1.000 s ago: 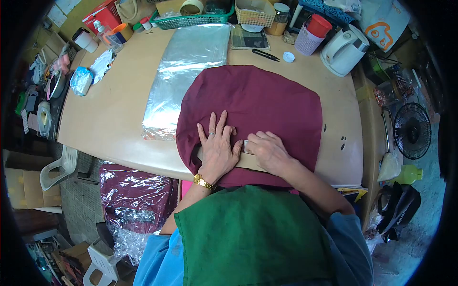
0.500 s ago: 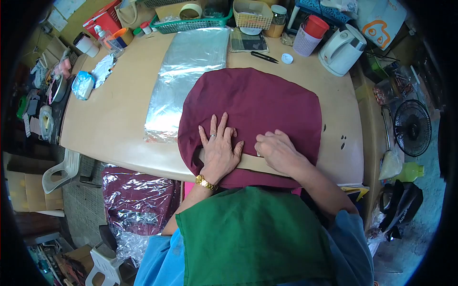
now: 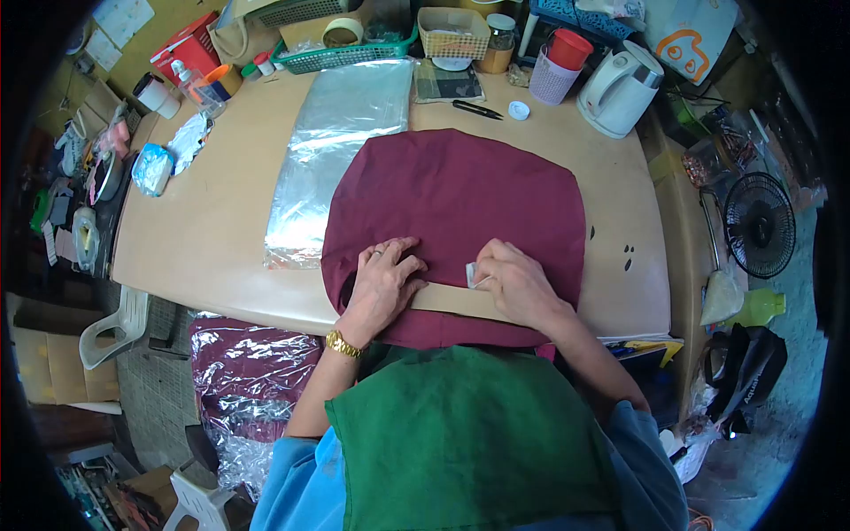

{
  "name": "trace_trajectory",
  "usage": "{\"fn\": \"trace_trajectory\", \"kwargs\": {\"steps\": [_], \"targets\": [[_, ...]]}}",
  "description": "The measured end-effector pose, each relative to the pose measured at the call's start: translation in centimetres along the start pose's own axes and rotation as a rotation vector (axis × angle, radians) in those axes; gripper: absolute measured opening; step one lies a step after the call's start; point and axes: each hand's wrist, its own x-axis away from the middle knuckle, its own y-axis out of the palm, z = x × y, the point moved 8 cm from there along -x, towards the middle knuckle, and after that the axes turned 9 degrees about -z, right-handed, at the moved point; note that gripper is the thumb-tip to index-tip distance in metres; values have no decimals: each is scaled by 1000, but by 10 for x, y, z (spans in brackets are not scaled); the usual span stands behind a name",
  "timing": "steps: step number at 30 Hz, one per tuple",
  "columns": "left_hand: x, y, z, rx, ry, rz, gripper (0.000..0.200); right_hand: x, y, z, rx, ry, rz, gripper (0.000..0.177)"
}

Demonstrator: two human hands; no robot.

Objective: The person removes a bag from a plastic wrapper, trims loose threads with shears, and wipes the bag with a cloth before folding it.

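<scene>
At the far right of the table (image 3: 195, 239) I see a white kettle (image 3: 611, 104), and just beside it a lilac perforated holder (image 3: 551, 84) with a red cup (image 3: 569, 50) at its mouth. My camera also gives me black snips (image 3: 477, 110) near a small white disc (image 3: 519, 111). Along the back edge I make out a green basket (image 3: 345, 60) holding a roll of tape (image 3: 342, 42), then a cream basket (image 3: 453, 44) and a dark-lidded or part-filled jar (image 3: 496, 58); I can't tell which. Far left, I pick out a blue-and-white packet (image 3: 152, 170) beside crumpled foil (image 3: 189, 140). Off to the right I have a black fan (image 3: 760, 226).
</scene>
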Motion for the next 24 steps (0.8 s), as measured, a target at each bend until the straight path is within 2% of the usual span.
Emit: {"fn": "trace_trajectory", "kwargs": {"steps": [2,4,7,9,10,12,13,15,16,17,19,21,24], "targets": [[0,11,-7,-37,41,44,15,7,4,-23,-1,-133,31,5],[-3,9,-9,-80,94,90,11,10,24,-13,57,-118,16,7],[-10,10,-17,43,53,58,11,9,27,2,95,-57,7,8],[-17,18,-21,18,31,-80,19,6,26,15,-216,70,-84,7],[-20,16,-23,18,29,-79,19,3,18,15,-216,69,-86,7],[-28,17,-22,128,3,-194,25,-2,21,23,-410,216,-308,8],[-31,15,-22,128,-1,-189,25,-7,20,22,-406,212,-312,8],[-34,20,-25,113,-64,-247,30,-20,-4,-9,-51,-115,-14,10],[-34,22,-27,113,-66,-250,30,-24,5,-16,-30,-185,49,8],[-34,26,-31,115,-76,-255,31,-27,18,-14,-32,-183,50,8],[-35,26,-32,118,-83,-263,32,-30,41,-15,195,-197,26,5],[-35,24,-31,176,-134,-332,33,-19,35,-16,199,-225,32,4],[-35,28,-29,103,-88,-280,32,-16,37,-13,187,-248,-10,3]]}}
